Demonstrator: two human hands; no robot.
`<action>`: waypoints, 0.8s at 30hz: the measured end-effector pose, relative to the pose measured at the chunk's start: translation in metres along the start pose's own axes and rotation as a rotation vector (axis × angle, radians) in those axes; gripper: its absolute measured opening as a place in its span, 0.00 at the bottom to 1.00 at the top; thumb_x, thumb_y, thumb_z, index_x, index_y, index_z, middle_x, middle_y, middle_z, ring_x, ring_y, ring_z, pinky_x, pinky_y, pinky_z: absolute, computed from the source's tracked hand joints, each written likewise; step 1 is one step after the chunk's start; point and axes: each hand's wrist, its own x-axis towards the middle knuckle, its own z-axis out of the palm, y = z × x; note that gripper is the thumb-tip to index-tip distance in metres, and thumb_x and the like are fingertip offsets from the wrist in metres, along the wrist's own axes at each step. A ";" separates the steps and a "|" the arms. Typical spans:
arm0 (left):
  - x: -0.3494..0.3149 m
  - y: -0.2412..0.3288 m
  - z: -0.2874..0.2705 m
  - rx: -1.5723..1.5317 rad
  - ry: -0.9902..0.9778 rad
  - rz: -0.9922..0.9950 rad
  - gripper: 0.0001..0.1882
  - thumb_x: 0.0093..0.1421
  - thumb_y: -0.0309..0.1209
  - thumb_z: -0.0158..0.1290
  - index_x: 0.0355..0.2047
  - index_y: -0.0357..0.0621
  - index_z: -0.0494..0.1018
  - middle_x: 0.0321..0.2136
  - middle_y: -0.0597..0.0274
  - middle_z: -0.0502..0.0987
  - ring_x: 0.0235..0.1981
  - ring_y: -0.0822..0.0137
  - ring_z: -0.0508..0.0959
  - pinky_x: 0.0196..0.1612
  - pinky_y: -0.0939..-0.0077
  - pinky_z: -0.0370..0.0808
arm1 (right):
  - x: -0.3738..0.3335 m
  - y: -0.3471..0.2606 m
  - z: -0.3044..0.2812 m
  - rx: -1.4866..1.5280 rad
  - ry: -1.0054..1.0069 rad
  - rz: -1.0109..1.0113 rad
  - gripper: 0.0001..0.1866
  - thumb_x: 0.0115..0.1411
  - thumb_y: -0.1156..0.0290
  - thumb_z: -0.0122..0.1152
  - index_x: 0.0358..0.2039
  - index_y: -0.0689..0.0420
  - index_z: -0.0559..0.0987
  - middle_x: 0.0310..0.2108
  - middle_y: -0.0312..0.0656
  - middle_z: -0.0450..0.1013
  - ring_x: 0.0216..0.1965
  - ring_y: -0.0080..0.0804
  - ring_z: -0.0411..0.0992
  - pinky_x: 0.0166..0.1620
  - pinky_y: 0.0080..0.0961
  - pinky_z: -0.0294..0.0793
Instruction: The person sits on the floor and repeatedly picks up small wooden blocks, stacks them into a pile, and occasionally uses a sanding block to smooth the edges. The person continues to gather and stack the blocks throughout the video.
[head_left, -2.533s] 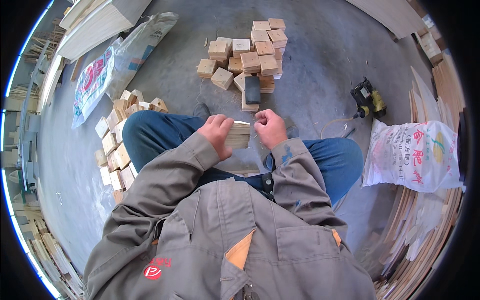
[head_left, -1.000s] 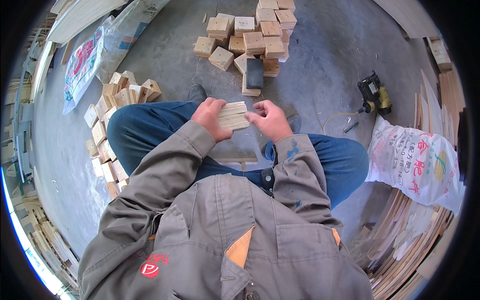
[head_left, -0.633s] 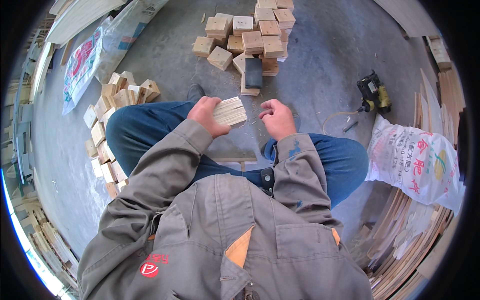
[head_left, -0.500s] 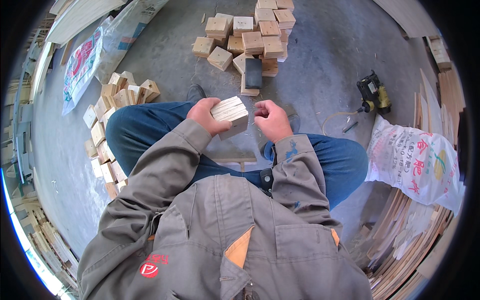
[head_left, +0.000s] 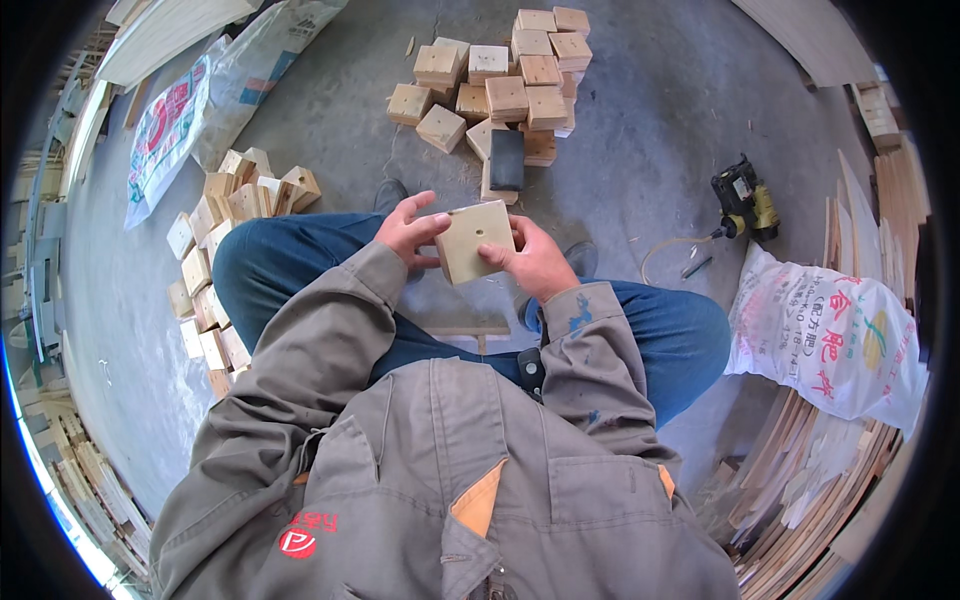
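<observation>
I hold a square pale wooden block [head_left: 477, 240] in front of me over my knees, its flat face turned up toward the camera, with a small dark spot on it. My left hand [head_left: 408, 229] grips its left edge. My right hand [head_left: 537, 259] grips its right and lower edge. Both forearms are in grey work-jacket sleeves, above blue trousers.
A pile of square wooden blocks [head_left: 512, 80] lies on the concrete floor ahead, with a dark block [head_left: 506, 160] on it. More wooden blocks [head_left: 224, 230] are heaped at my left. A nail gun [head_left: 741, 197] and a printed white sack [head_left: 836, 340] are at right, above stacked thin boards [head_left: 820, 480].
The block was held edge-on between both hands; the right hand let go briefly, then took it again. Now the block is turned flat face up.
</observation>
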 end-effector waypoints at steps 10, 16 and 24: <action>0.008 -0.008 0.007 0.024 -0.028 0.032 0.40 0.45 0.27 0.73 0.59 0.34 0.69 0.49 0.52 0.79 0.48 0.59 0.81 0.55 0.59 0.77 | 0.003 0.004 0.002 -0.129 0.197 -0.108 0.35 0.54 0.67 0.77 0.58 0.66 0.71 0.51 0.51 0.76 0.51 0.38 0.75 0.55 0.33 0.75; 0.019 -0.022 -0.004 0.173 0.010 0.086 0.44 0.41 0.27 0.74 0.58 0.27 0.68 0.46 0.49 0.80 0.47 0.60 0.81 0.53 0.68 0.77 | 0.005 -0.011 -0.008 -0.289 0.356 -0.318 0.26 0.51 0.78 0.73 0.52 0.61 0.78 0.45 0.44 0.80 0.47 0.30 0.77 0.51 0.28 0.76; 0.020 -0.021 -0.001 0.194 -0.040 0.099 0.40 0.40 0.26 0.72 0.56 0.28 0.71 0.44 0.52 0.80 0.44 0.63 0.81 0.52 0.70 0.77 | 0.003 -0.006 -0.009 -0.273 0.307 -0.286 0.15 0.54 0.83 0.65 0.43 0.62 0.82 0.34 0.42 0.81 0.36 0.28 0.79 0.42 0.25 0.78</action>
